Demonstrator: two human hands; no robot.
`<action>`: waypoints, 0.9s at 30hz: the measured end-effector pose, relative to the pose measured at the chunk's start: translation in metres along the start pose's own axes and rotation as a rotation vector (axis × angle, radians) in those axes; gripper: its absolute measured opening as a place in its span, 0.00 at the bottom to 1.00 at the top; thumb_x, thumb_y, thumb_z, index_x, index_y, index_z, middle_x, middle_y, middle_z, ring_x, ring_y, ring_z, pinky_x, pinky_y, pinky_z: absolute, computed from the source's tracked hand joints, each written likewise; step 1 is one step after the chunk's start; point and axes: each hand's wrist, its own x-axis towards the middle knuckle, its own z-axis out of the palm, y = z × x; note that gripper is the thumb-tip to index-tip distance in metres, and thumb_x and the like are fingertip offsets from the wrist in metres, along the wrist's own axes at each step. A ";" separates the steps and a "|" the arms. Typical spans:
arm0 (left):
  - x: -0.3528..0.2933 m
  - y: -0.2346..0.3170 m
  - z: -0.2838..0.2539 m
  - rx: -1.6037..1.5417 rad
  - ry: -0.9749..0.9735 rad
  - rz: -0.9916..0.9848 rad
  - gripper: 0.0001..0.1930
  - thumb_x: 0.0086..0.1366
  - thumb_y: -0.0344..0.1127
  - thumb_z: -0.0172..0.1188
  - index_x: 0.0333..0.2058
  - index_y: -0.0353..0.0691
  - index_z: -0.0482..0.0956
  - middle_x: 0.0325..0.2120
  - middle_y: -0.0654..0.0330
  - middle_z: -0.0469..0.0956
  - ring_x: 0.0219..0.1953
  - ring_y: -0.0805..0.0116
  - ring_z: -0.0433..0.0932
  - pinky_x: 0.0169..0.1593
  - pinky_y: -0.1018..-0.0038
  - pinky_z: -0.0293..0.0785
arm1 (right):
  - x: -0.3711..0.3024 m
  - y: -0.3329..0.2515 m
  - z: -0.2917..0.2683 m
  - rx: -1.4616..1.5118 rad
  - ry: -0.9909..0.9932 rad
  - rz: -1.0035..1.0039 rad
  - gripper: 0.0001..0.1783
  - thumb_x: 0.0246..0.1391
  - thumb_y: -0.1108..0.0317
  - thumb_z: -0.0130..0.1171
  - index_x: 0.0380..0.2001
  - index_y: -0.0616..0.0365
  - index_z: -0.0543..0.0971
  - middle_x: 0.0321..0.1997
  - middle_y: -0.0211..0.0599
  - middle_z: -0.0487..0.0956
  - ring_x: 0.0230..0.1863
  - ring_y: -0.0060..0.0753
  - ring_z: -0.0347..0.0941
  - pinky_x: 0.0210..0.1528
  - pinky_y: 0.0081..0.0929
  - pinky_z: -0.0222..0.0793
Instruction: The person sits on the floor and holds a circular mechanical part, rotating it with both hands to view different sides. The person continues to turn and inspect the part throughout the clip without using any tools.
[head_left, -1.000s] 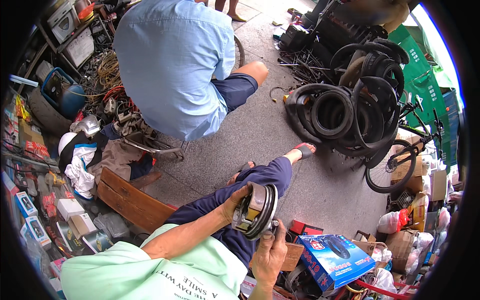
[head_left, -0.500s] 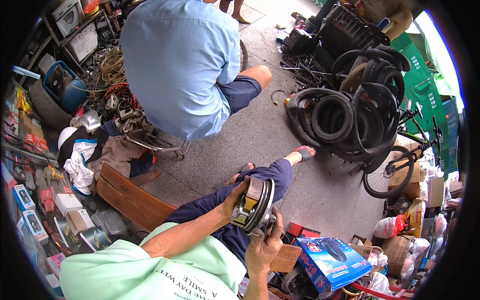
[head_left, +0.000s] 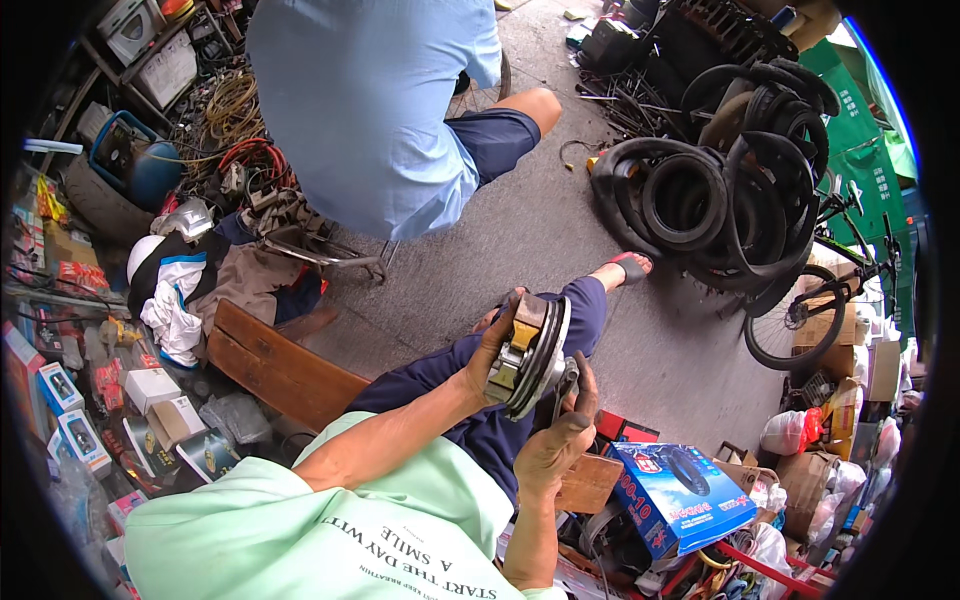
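Note:
In front of my lap is a round metal part that looks like a drum brake (head_left: 523, 360), with brown curved linings, brass-coloured inner pieces and a dark ringed rim. It stands on edge, tilted. My left hand (head_left: 490, 350) grips its left side, fingers wrapped around the back. At its lower right a small lever (head_left: 568, 376) sticks out. My right hand (head_left: 558, 435) is at this lever, index finger raised along it and thumb bent below; its other fingers are partly hidden. Beneath the part are my legs in dark trousers (head_left: 450, 410).
A person in a blue shirt (head_left: 360, 120) sits ahead by a wheel. Black tyres (head_left: 685, 205) are piled at right, near a bicycle (head_left: 800, 315). A wooden bench (head_left: 280, 355) lies under me. A blue tyre box (head_left: 685, 497) stands at lower right; small boxes (head_left: 150, 390) crowd the left.
The view has shifted, so the surroundings sit a little differently. The drum brake has turned slightly in my left hand. My right thumb has moved down, away from its rim.

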 end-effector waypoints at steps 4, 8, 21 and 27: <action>-0.001 0.004 -0.032 -0.141 -0.113 0.004 0.49 0.55 0.50 0.69 0.69 0.60 0.46 0.46 0.53 0.68 0.52 0.52 0.73 0.43 0.53 0.85 | 0.003 -0.002 0.004 0.149 -0.022 0.077 0.50 0.60 0.28 0.23 0.60 0.67 0.64 0.39 0.42 0.81 0.43 0.24 0.77 0.45 0.17 0.72; -0.001 0.004 -0.028 -0.121 -0.037 0.013 0.36 0.57 0.52 0.66 0.60 0.56 0.58 0.44 0.55 0.72 0.44 0.54 0.78 0.40 0.55 0.85 | 0.003 -0.003 0.004 0.269 0.015 0.128 0.42 0.66 0.35 0.29 0.58 0.66 0.68 0.39 0.40 0.81 0.41 0.20 0.76 0.44 0.15 0.71; -0.008 0.006 -0.033 -0.096 0.049 -0.041 0.30 0.59 0.65 0.57 0.53 0.52 0.73 0.48 0.61 0.78 0.48 0.60 0.79 0.51 0.56 0.78 | 0.021 0.013 0.016 0.106 0.042 -0.163 0.22 0.69 0.59 0.45 0.56 0.65 0.73 0.47 0.36 0.81 0.45 0.20 0.74 0.51 0.21 0.69; -0.008 0.005 -0.034 -0.080 0.098 -0.029 0.30 0.60 0.66 0.56 0.53 0.53 0.73 0.47 0.61 0.79 0.48 0.61 0.79 0.51 0.58 0.78 | 0.023 0.014 0.015 0.114 0.025 -0.137 0.23 0.69 0.58 0.45 0.56 0.64 0.73 0.50 0.38 0.80 0.49 0.22 0.73 0.55 0.23 0.67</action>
